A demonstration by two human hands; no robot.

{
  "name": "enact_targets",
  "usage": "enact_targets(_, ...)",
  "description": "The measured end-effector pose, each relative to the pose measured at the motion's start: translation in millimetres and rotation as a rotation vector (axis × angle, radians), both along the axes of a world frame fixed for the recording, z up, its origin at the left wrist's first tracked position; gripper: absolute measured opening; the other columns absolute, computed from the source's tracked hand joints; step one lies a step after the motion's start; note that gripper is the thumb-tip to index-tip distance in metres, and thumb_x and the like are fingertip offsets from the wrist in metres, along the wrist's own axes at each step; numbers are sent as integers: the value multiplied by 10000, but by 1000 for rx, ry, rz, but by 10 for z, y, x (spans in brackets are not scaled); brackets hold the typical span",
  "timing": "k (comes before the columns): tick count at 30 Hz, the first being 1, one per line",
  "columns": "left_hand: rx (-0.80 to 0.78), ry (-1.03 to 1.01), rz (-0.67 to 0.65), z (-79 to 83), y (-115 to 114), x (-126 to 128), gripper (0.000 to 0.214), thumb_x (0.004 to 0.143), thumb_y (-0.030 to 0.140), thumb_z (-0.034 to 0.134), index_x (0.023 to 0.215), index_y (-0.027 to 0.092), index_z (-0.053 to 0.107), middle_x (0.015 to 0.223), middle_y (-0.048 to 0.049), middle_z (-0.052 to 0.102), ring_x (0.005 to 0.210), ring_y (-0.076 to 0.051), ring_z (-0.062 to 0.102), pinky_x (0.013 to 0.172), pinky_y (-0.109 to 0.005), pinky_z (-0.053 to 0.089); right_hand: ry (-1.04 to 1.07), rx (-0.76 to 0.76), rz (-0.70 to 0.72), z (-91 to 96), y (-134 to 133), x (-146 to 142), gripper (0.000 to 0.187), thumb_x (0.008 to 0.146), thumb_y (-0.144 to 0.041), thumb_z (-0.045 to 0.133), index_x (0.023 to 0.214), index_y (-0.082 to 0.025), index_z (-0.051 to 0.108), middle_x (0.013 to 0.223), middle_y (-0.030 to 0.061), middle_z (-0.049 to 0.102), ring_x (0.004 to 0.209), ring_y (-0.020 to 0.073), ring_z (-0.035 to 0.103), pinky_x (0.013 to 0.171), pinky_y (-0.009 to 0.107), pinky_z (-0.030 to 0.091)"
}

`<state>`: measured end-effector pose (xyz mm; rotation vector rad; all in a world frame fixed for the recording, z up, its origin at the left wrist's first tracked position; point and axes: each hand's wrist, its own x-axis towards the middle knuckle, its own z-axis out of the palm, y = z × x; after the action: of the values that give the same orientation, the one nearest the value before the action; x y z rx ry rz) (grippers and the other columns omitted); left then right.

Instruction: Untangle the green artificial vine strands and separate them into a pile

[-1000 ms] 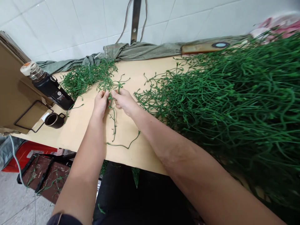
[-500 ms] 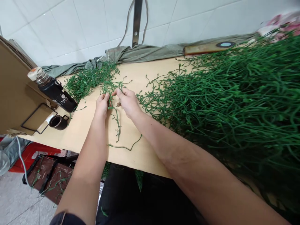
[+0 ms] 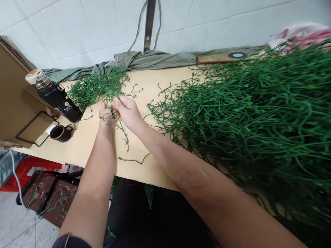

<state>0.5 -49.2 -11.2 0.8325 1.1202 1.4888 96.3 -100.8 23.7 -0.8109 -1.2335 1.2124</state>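
Note:
Over the left middle of the table (image 3: 137, 172), my hands are close together at a small bunch of thin green stems (image 3: 111, 94) with bud-like tips. My left hand (image 3: 104, 115) is closed around the bunch, with curly ends sticking out across its fingers. Pressed against the same bunch, my right hand (image 3: 128, 112) pinches a stem between thumb and forefinger. Part of the bunch is smeared by motion. Just below the hands lies a branched stem (image 3: 124, 132), and nearer the front edge a single bent stem (image 3: 133, 161).
A big heap of green stems (image 3: 245, 117) covers the right side; a smaller pile (image 3: 94, 86) sits behind my hands. At left stand a tilted black flask (image 3: 58, 100), a dark mug (image 3: 60, 133) and a cardboard box (image 3: 23, 100). Grey-green cloth (image 3: 157, 60) lines the wall.
Both hands have shifted left with the bunch, and my right hand has turned and closed further over it. The view has moved slightly.

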Motion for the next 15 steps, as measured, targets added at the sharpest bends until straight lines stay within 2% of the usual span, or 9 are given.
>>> enact_targets(3, -14, 54, 71, 32, -51, 84, 237, 862, 163, 476, 644, 170, 382, 439, 92, 452, 320, -3, 344, 368, -149, 234, 120, -290, -102, -70, 137, 134, 362, 864, -384, 480, 595, -185, 341, 505, -68, 316, 423, 29, 263, 401, 165, 219)
enact_targets(6, -38, 81, 2, 65, -108, 145, 218, 857, 181, 485, 654, 161, 408, 485, 77, 499, 339, -10, 396, 364, -144, 259, 238, -451, -160, -126, 248, 287, 334, 896, -347, 426, 613, -180, 361, 463, -90, 305, 355, 13, 199, 360, 154, 171)
enact_targets(9, -48, 82, -96, 87, -149, 185, 194, 851, 208, 496, 678, 162, 423, 529, 58, 535, 377, -29, 467, 384, -146, 302, 266, -477, -117, -147, 277, 341, 303, 892, -304, 440, 623, -172, 394, 444, -99, 312, 329, 6, 192, 346, 149, 183)
enact_targets(15, -69, 92, -170, 104, -171, 256, 174, 841, 195, 500, 688, 166, 421, 535, 42, 554, 382, -44, 474, 395, -158, 317, 301, -422, -66, -188, 295, 328, 217, 895, -170, 388, 699, -153, 479, 536, -71, 478, 374, 5, 332, 414, 141, 322)
